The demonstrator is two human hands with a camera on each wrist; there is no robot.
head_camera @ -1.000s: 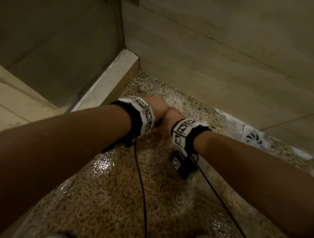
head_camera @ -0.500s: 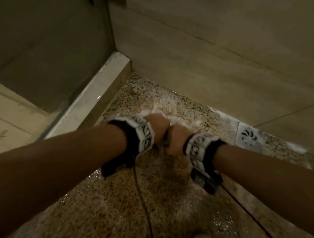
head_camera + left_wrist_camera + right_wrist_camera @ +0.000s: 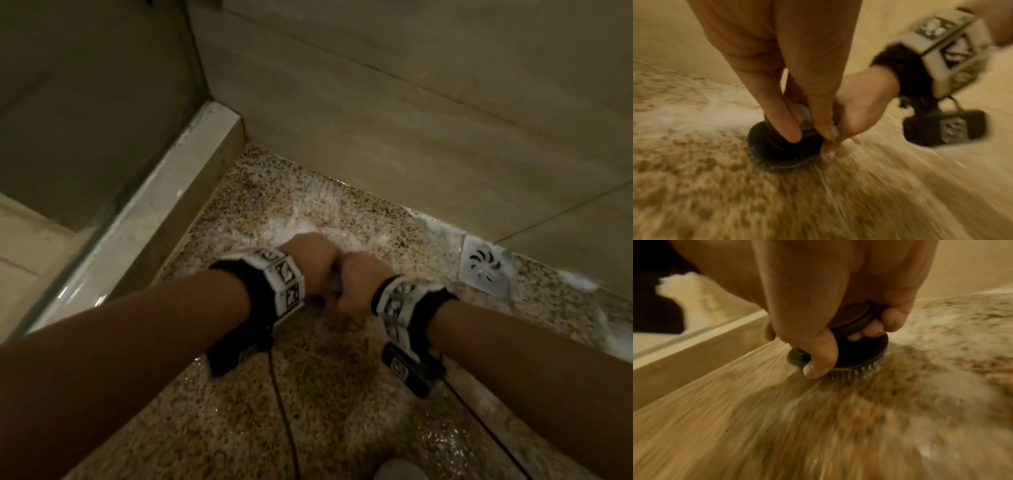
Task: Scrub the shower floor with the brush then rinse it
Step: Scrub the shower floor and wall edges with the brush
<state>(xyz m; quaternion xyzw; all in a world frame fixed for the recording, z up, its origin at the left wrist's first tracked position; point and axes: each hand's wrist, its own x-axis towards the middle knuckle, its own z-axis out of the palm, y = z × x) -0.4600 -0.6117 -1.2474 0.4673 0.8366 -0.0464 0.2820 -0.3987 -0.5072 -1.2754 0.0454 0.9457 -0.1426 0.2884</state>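
Note:
A round black scrub brush (image 3: 781,146) (image 3: 863,352) stands bristles-down on the wet speckled shower floor (image 3: 325,411). My left hand (image 3: 308,263) (image 3: 797,113) and my right hand (image 3: 356,284) (image 3: 828,337) both grip its knob from opposite sides, knuckles pressed together. In the head view the hands hide the brush almost wholly; only a sliver of grey shows between them. White foam (image 3: 294,226) lies on the floor just beyond my hands. Both wrist views are blurred by motion.
A square metal drain (image 3: 486,269) sits at the right by the tiled wall (image 3: 411,120). A raised light kerb (image 3: 164,205) with a glass panel borders the floor on the left. Cables hang from both wrist cameras over the floor. A foot tip (image 3: 397,469) shows at the bottom.
My hands and the brush have drawn back from the corner towards me, leaving foam beyond them. The view has tilted so the drain sits higher and nearer.

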